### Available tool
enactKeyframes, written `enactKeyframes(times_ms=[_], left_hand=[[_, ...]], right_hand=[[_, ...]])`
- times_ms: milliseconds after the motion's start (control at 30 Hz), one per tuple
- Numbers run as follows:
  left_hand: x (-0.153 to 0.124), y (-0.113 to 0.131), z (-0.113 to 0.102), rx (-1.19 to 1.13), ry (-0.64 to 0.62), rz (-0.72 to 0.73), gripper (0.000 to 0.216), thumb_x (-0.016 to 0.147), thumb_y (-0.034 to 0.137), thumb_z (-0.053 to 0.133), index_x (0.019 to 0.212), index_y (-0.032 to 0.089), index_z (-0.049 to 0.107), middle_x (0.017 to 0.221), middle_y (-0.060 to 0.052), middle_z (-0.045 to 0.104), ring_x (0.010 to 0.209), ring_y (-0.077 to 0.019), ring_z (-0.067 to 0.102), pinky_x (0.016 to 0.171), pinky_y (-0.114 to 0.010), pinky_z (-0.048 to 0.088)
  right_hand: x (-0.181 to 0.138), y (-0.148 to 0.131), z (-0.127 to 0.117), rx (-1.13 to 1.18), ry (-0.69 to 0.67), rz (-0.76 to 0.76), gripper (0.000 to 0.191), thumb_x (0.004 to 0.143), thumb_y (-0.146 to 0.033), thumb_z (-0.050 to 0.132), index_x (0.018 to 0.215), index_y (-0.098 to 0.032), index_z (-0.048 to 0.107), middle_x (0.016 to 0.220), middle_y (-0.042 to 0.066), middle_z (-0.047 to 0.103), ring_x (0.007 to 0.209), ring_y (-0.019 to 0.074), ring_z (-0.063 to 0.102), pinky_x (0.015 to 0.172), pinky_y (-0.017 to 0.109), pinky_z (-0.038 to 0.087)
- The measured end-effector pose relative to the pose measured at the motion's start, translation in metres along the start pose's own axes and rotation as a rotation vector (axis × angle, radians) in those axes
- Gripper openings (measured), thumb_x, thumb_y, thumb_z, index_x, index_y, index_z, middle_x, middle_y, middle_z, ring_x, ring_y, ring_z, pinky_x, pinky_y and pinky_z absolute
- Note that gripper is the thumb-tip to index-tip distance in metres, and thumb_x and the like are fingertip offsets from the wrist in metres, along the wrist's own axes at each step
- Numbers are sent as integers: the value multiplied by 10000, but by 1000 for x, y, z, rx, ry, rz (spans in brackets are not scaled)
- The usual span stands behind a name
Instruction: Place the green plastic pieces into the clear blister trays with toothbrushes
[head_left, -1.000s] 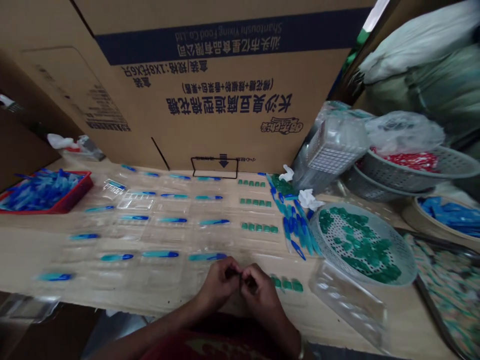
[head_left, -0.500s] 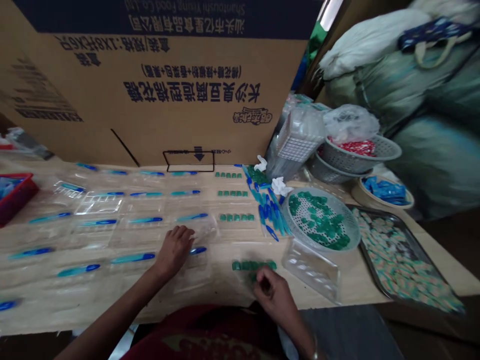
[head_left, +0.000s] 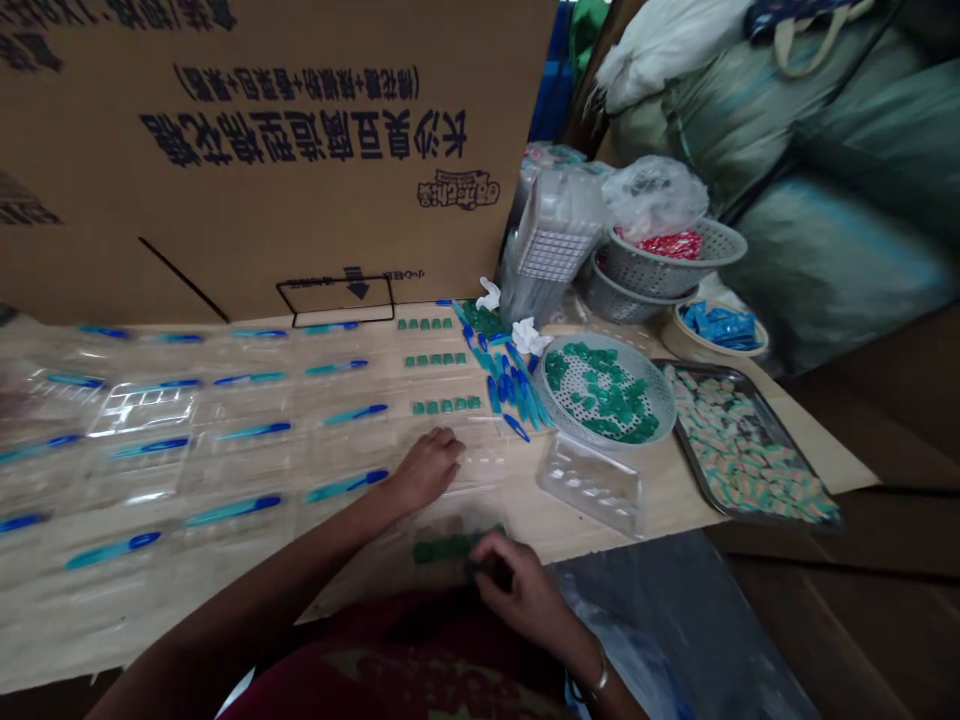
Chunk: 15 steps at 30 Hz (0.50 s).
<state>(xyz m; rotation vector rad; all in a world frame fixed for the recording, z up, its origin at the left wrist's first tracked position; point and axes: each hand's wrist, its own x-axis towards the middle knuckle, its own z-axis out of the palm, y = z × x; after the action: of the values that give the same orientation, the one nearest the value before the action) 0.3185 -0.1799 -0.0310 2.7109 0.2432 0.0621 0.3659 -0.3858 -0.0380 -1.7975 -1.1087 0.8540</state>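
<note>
The left hand (head_left: 427, 470) lies open and palm down, its fingers reaching toward a clear plastic blister tray (head_left: 472, 470) on the counter (head_left: 840, 475); the right hand (head_left: 510, 590) is closed, fingers curled inward at the near edge of the counter, though what it grips, if anything, is hidden; a metal bangle (head_left: 598, 685) circles the right wrist; just beyond that hand, a row of small green plastic pieces (head_left: 450, 546) lies close to its fingers.

Across the left and middle of the counter, clear trays hold long teal-and-blue plastic sticks (head_left: 232, 510), laid out in loose rows; further right, three short rows of green pieces (head_left: 442, 405) line up, and a heap of the teal-and-blue sticks (head_left: 514, 390) lies beside them; a round perforated plate (head_left: 607, 390) holds scattered green pieces; an unfilled clear tray (head_left: 589, 485) sits just below it; crumpled white tissue (head_left: 529, 337) lies near the heap.

To the right, a metal tray (head_left: 750, 445) carries many pale green-and-cream pieces; a small bowl (head_left: 720, 330) holds blue packets; stacked grey colanders (head_left: 660, 260) hold red wrappers; a large printed cardboard carton (head_left: 262, 150) stands behind the counter; bulging sacks (head_left: 825, 130) are piled at the back right.
</note>
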Motion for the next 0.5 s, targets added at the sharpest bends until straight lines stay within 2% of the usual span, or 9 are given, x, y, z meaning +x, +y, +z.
enactKeyframes(times_ms=[100, 167, 233, 300, 400, 500], left_hand=[[-27, 16, -2, -327, 94, -42, 174, 822, 222, 527, 973, 171, 596, 926, -66, 599, 875, -197, 555, 798, -343, 459], [-41, 30, 0, -670, 48, -90, 173, 800, 262, 559, 943, 173, 597, 852, -36, 625, 766, -157, 581, 701, -280, 475], [-48, 40, 5, -946, 36, -158, 155, 789, 256, 559, 907, 165, 601, 823, -28, 647, 749, -145, 596, 683, -255, 471], [-49, 44, 9, -1097, 100, -228, 127, 772, 236, 563, 861, 154, 603, 801, -29, 652, 759, -148, 598, 690, -254, 461], [-43, 43, 6, -1176, 102, -262, 94, 729, 206, 587, 803, 146, 588, 705, -5, 622, 657, -125, 566, 614, -232, 431], [-32, 42, -1, -1108, 27, -205, 72, 748, 187, 552, 798, 148, 586, 685, 2, 609, 629, -119, 549, 594, -231, 417]], right_hand=[[6, -2, -7, 84, 232, 59, 67, 773, -224, 508, 824, -208, 546, 676, -13, 556, 616, 135, 536, 514, 201, 396], [16, -6, -8, 108, 298, 42, 59, 767, -248, 533, 805, -209, 554, 689, -4, 573, 635, 141, 548, 540, 212, 419], [27, -9, -6, 180, 287, 23, 75, 752, -262, 559, 806, -210, 568, 724, 6, 602, 672, 149, 565, 593, 230, 446], [35, -9, -4, 326, 238, 39, 122, 739, -311, 592, 798, -205, 577, 734, 9, 617, 680, 152, 576, 617, 245, 459], [39, -4, -5, 550, 149, 105, 220, 706, -393, 642, 738, -198, 546, 647, -13, 590, 590, 134, 549, 564, 238, 444], [40, 0, -18, 565, 116, 72, 221, 707, -372, 655, 732, -203, 515, 626, -35, 539, 572, 120, 516, 549, 222, 421]])
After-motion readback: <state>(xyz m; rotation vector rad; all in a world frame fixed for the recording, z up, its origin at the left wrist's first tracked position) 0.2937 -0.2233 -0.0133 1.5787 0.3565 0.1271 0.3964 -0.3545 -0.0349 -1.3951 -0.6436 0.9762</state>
